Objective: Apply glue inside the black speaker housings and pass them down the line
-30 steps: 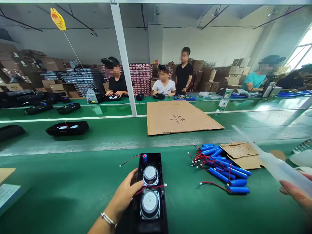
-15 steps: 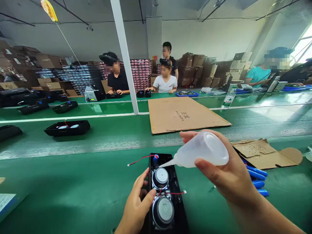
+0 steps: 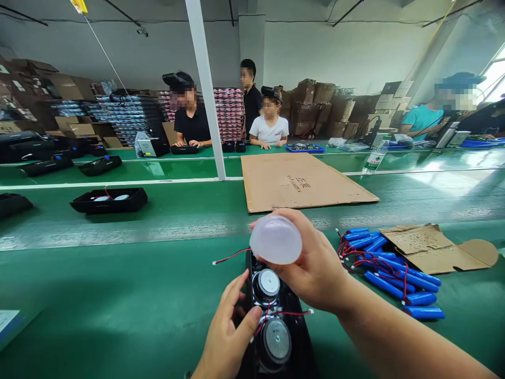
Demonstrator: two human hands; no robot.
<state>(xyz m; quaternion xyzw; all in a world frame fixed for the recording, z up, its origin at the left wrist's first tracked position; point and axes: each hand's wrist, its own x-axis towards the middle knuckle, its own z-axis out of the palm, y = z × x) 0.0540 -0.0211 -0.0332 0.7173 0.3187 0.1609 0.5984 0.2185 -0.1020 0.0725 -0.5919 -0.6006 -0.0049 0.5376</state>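
Bottle (image 3: pixel 275 239) now upended in right hand (image 3: pixel 315 268); left hand (image 3: pixel 232 329) grasps speaker housing (image 3: pixel 276 321).

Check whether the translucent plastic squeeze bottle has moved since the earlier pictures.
Yes. The translucent plastic squeeze bottle, gripped by the right hand, came in from the right and now stands tipped over the black speaker housing, base toward the camera.
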